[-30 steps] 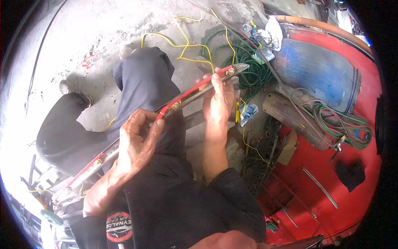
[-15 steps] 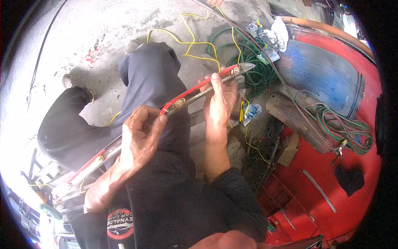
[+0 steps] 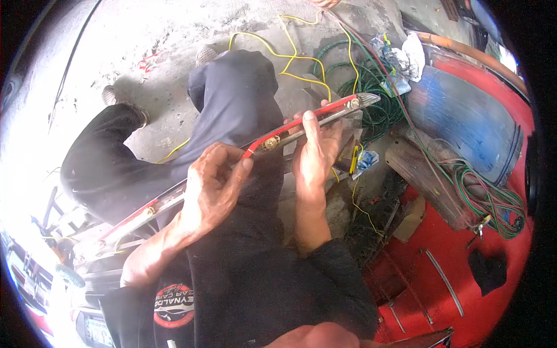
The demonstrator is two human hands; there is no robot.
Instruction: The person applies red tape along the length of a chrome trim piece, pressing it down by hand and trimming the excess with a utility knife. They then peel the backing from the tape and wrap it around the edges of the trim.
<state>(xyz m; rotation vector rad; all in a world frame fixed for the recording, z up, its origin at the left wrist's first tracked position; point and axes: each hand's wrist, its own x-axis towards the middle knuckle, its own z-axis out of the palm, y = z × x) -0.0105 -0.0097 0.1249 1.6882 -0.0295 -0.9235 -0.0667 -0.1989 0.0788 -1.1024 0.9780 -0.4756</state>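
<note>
A long red-and-silver metal strip (image 3: 277, 137) crosses the middle; coiled green hose (image 3: 365, 80) sits on grey concrete floor (image 3: 139, 35), upper right.

Red strip (image 3: 275, 133), yellow cord (image 3: 296, 57), black shirt (image 3: 255, 278), blue-streaked grey drum (image 3: 464, 127)

The concrete floor (image 3: 168, 35) bears yellow cord (image 3: 295, 57) and coiled green hose (image 3: 391, 117).

Strip (image 3: 290, 132) partly behind hands (image 3: 213, 184)
</note>
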